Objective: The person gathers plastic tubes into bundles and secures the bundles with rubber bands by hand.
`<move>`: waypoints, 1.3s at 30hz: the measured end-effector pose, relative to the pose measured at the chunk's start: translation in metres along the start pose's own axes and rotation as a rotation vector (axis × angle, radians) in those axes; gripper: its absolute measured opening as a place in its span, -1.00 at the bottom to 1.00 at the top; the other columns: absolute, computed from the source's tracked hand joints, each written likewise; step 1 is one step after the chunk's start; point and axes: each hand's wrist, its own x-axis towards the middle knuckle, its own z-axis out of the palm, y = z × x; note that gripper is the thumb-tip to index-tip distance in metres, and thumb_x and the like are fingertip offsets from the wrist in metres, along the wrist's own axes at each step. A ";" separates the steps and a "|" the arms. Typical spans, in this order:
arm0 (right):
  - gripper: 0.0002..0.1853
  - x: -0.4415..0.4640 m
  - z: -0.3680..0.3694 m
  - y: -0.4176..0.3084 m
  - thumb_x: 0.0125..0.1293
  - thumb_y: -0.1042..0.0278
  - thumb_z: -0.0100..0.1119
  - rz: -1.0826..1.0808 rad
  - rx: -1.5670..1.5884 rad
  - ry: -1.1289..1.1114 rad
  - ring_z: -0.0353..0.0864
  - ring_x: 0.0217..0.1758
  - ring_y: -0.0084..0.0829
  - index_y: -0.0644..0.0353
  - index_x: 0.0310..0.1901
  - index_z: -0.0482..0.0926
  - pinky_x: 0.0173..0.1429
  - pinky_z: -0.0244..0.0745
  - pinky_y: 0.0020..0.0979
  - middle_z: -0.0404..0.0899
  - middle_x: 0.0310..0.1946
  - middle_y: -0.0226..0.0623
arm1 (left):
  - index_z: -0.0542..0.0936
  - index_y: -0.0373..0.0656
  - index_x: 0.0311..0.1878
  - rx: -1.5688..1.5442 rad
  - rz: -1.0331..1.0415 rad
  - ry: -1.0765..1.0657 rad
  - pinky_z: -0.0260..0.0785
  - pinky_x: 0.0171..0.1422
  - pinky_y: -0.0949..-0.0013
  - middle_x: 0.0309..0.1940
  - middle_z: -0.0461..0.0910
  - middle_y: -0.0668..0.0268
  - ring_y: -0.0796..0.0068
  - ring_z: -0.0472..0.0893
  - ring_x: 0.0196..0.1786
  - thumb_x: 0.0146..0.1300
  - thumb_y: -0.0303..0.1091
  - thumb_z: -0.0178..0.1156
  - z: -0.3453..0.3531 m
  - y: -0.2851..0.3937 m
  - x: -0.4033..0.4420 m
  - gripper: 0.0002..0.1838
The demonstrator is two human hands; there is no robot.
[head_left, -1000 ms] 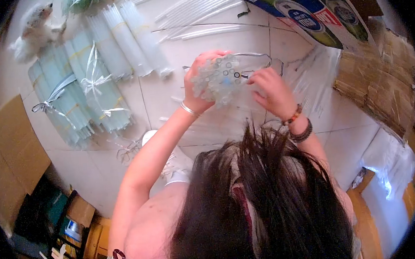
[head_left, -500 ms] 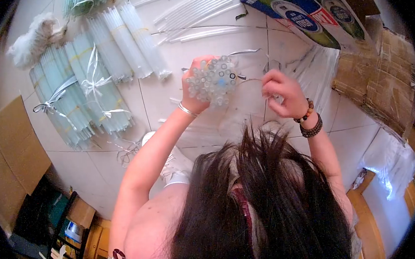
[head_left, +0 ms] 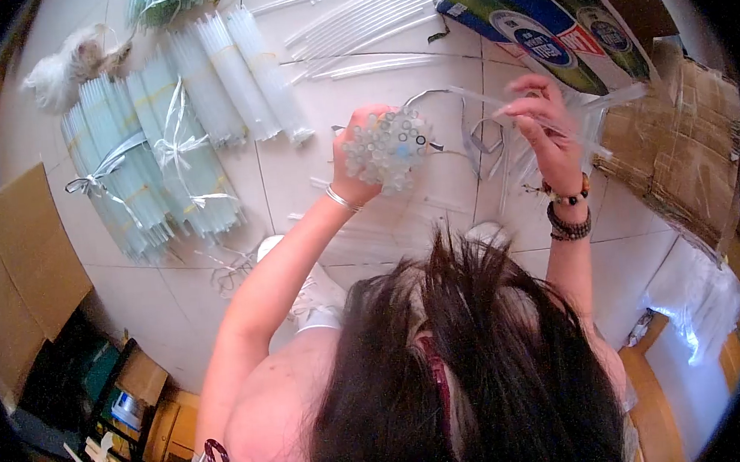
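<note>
tube bundle | open ends up | long axis seen end-on

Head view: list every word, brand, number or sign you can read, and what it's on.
Nothing quotable.
Blue, green and white printed cardboard carton: lettering on blue panel, round emblems and red band, too blurred and skewed to read.
Small blue-and-white item, lower left: any print too small.
Bundle of translucent plastic tubes in left hand: no lettering visible.
</note>
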 end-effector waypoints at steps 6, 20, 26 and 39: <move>-0.80 -0.012 0.042 0.027 0.54 0.28 0.08 -0.165 -0.088 -0.099 0.46 0.28 -0.23 0.15 -0.08 0.67 0.31 0.37 -0.30 0.61 0.04 -0.16 | 0.58 0.00 0.10 0.058 -0.032 -0.069 0.55 0.06 0.41 -0.01 0.62 0.47 0.54 0.68 -0.04 0.02 -0.27 0.56 0.003 -0.002 -0.003 -0.46; -0.84 -0.044 0.073 0.004 0.53 0.37 0.06 -0.015 0.153 -0.101 0.58 -0.32 -0.46 0.21 -0.06 0.62 -0.20 0.43 -0.45 0.57 -0.32 -0.34 | 0.72 0.07 -0.07 -0.310 -0.186 -0.010 0.23 0.20 0.18 -0.08 0.68 0.46 0.34 0.53 0.06 0.06 -0.15 0.47 0.012 0.000 -0.005 -0.66; -0.83 -0.045 0.073 -0.019 0.44 0.41 0.15 0.077 0.418 -0.160 0.61 -0.28 -0.44 0.20 -0.05 0.69 -0.12 0.48 -0.39 0.69 -0.24 -0.35 | 0.39 -0.26 0.14 -0.430 -0.022 -0.053 0.64 0.13 0.28 0.08 0.68 0.08 0.32 0.72 0.06 0.23 -0.53 0.36 0.006 -0.004 -0.004 -0.54; -0.75 0.045 0.062 0.011 0.50 0.26 0.16 -0.235 -0.299 0.319 0.59 -0.27 -0.39 0.21 -0.24 0.72 -0.17 0.47 -0.42 0.63 -0.33 -0.31 | 0.45 -0.11 0.11 -0.054 -0.009 -0.018 0.61 0.01 0.41 0.00 0.73 0.34 0.51 0.74 -0.04 0.13 -0.33 0.51 -0.004 0.009 0.001 -0.46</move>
